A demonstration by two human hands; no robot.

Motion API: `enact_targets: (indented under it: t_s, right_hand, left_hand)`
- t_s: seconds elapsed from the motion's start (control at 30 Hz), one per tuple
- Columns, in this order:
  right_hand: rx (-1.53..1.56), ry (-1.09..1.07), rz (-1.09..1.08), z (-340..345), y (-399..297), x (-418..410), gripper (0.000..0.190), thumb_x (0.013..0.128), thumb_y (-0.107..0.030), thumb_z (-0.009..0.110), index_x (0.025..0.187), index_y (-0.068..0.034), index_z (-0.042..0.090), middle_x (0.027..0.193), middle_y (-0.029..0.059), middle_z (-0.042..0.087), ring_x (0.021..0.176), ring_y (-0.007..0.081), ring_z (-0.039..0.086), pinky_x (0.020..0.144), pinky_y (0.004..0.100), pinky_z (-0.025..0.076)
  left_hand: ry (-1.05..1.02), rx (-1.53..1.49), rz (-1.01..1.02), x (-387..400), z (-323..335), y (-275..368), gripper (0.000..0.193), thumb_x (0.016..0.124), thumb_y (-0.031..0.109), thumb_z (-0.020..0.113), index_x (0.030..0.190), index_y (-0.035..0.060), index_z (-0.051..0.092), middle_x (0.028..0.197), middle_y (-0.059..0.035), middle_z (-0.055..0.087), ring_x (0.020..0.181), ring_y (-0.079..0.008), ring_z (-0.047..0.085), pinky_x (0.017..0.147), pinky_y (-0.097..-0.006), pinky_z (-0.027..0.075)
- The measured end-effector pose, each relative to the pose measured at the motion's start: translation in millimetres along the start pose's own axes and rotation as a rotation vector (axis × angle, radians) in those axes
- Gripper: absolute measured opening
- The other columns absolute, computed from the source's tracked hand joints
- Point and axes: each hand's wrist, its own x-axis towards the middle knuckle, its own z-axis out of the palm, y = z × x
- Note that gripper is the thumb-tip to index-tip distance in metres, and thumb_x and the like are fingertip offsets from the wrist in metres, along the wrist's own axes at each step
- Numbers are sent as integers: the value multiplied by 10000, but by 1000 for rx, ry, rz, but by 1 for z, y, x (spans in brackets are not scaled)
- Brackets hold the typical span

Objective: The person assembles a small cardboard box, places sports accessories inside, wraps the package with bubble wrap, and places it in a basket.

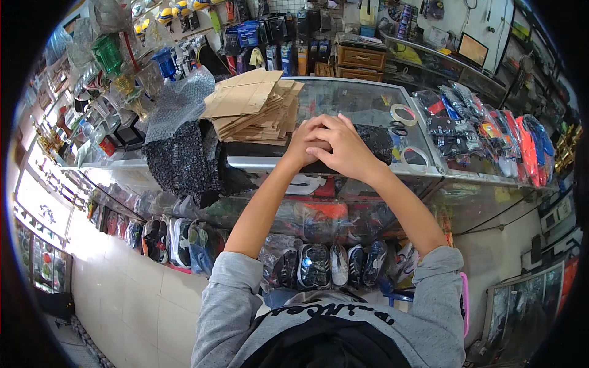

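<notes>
My right hand (338,145) lies over my left hand (301,145), its fingers somewhat apart and resting across the left one. Nothing shows in the right hand; the left palm and fingers are largely hidden. Both are over the front edge of a glass display counter (322,94). Beneath and behind them is a black plastic-wrapped bundle (375,140), partly covered; whether they touch it cannot be made out. A stack of flattened cardboard pieces (251,103) lies just left of the hands. To the right are black-handled scissors (398,128) and a tape roll (403,114).
Black bubble wrap (181,158) hangs over the counter's front edge, with clear bubble wrap (186,101) behind it. Another tape roll (415,159) is near the right front. Bagged goods (460,124) cover the right side. Trophies (108,55) crowd the left. Shoes (314,265) line the lower shelf.
</notes>
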Motion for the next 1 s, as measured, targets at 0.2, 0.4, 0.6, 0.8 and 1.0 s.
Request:
enact_targets:
  t_s: [0.2,0.4,0.6,0.8,1.0]
  right_hand:
    - [-25,-68,-6,-6,3,5,140,842,-191,622,901,-69,655,1047,34,560,1050,250,537,1094,554,185]
    - [3,-81,-1,-4,-1,9,116,846,-166,604,836,-51,601,1007,47,545,1016,265,543,1082,563,201]
    - [-54,-65,-24,1,1,5,83,835,-117,590,827,-39,563,991,81,511,1031,289,516,1051,565,247]
    - [11,-23,-29,-1,3,1,91,834,-130,599,820,-52,553,1039,79,504,1084,289,498,1072,567,221]
    - [-104,-13,-213,-6,0,-3,180,766,-193,697,825,-86,566,1180,25,517,1167,248,473,1086,573,212]
  left_hand:
    - [55,121,-8,-1,6,-9,331,693,268,693,987,128,628,1013,-68,615,935,-334,547,822,-435,446]
    - [81,22,-50,-4,2,-5,342,688,255,709,983,105,625,997,-91,638,914,-320,591,775,-419,477]
    - [40,-100,31,2,-1,10,298,688,228,704,948,89,662,941,-97,671,866,-306,637,739,-407,502]
    - [7,-13,18,-1,2,-5,277,724,227,667,978,116,664,1053,-87,646,955,-308,608,783,-409,485]
    - [9,123,126,0,5,-2,389,754,252,626,1140,198,628,1072,-79,628,1007,-298,572,853,-428,446]
